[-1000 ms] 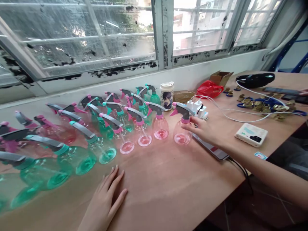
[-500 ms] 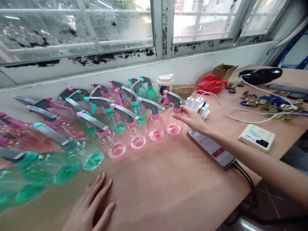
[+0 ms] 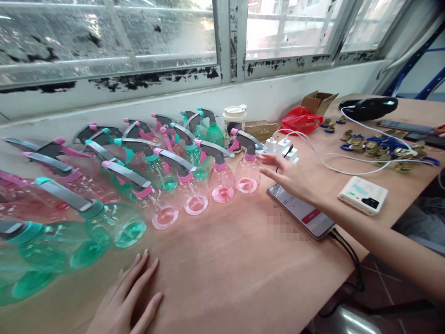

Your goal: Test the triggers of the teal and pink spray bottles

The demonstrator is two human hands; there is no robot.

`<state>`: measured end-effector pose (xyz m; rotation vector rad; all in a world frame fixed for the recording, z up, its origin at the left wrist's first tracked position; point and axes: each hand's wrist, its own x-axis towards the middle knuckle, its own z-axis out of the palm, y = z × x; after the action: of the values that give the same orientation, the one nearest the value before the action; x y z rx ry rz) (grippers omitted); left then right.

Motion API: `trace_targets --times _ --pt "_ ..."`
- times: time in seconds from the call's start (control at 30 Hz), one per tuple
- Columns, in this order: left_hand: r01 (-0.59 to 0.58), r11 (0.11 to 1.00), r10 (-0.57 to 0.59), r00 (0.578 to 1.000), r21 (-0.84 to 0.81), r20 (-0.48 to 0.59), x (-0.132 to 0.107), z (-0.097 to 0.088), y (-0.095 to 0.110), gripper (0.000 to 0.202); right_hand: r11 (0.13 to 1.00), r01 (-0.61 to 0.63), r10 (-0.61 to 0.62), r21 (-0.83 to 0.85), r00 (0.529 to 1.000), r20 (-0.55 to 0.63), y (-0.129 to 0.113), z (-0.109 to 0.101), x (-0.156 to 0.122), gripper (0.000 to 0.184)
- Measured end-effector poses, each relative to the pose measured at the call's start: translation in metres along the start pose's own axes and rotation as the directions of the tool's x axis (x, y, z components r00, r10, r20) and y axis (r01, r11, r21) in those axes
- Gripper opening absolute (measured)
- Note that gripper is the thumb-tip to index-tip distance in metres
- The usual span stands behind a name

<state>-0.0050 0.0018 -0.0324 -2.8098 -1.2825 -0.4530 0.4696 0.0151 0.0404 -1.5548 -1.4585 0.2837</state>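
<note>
Beside the rightmost pink spray bottle (image 3: 247, 175), my right hand (image 3: 288, 174) is open, its fingers apart near the bottle's neck and holding nothing. That bottle stands upright at the end of a front row with other pink spray bottles (image 3: 222, 181). My left hand (image 3: 127, 297) lies open on the table (image 3: 222, 273), fingers spread, just in front of a green spray bottle (image 3: 130, 227). Several more green and pink bottles with grey trigger heads crowd behind, overlapping one another. Under my right forearm lies a phone (image 3: 301, 211) with a timer on its screen.
Behind the bottles stand a lidded paper cup (image 3: 234, 121) and a cardboard box (image 3: 260, 130). White chargers (image 3: 280, 146) with cables, a red plastic bag (image 3: 301, 121), a white power bank (image 3: 363, 195) and a heap of brass-and-blue pieces (image 3: 378, 148) lie to the right. Another person's hand (image 3: 441, 130) shows far right.
My right hand has let go of the rightmost pink bottle's neck and drawn slightly right, fingers opening. My left hand stays on the table. The view has shifted slightly.
</note>
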Motion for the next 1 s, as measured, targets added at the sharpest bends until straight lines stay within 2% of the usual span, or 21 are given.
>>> trace_targets --times 0.17,0.27,0.33,0.73,1.0 --pt "0.007 1.000 -0.007 1.000 -0.009 -0.011 0.000 0.003 -0.003 0.059 0.964 0.034 -0.037 -0.263 0.999 -0.006 0.015 -0.026 -0.080 0.035" --pt "-0.017 1.000 0.017 1.000 -0.001 -0.011 0.001 0.003 -0.005 0.058 0.929 0.115 -0.128 -0.351 0.992 -0.014 0.025 -0.028 -0.119 0.040" --pt "-0.036 0.999 0.036 0.999 0.007 -0.016 0.003 0.003 -0.006 0.058 0.923 0.128 -0.131 -0.364 0.991 0.015 0.029 -0.026 -0.132 0.042" --pt "-0.038 0.999 0.039 0.998 0.026 -0.044 0.006 0.000 -0.003 0.055 0.929 0.092 -0.097 -0.359 0.995 0.002 0.033 -0.020 -0.143 0.039" --pt "-0.038 0.999 0.039 0.999 0.008 -0.016 0.008 -0.005 0.001 0.053 0.941 0.071 -0.084 -0.332 0.996 -0.026 0.016 -0.023 -0.141 0.035"
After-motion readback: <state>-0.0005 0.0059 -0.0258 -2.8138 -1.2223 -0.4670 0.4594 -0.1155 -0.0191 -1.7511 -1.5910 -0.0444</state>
